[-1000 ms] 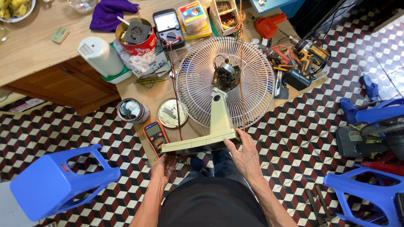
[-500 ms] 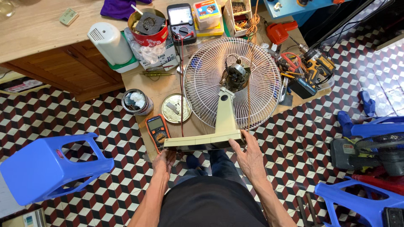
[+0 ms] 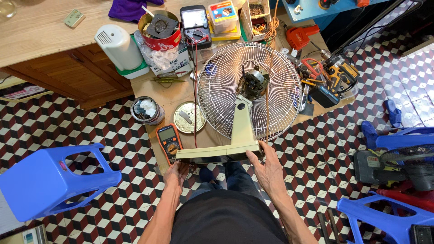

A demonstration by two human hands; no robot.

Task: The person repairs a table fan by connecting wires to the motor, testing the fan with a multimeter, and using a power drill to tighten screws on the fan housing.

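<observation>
Fan (image 3: 246, 97) lies flat, long axis base-to-grille, grille away; left hand (image 3: 175, 174), right hand (image 3: 269, 169) grip closed on base.

Orange multimeter (image 3: 169, 142): at 9 o'clock of the fan base, lying flat; grey rectangular screen at its far end, dark dial below.
Black analogue meter (image 3: 195, 26): at 11 o'clock of the fan grille; pale rectangular scale window over a round dial.
Small box (image 3: 223, 13): just right of the black meter; clear-sided, label in yellow, red and blue.
Red can (image 3: 159, 29): left of the black meter; round, red band with white print.
Carton (image 3: 174, 61): under the red can; white, dark lettering, partly behind clear plastic.
</observation>
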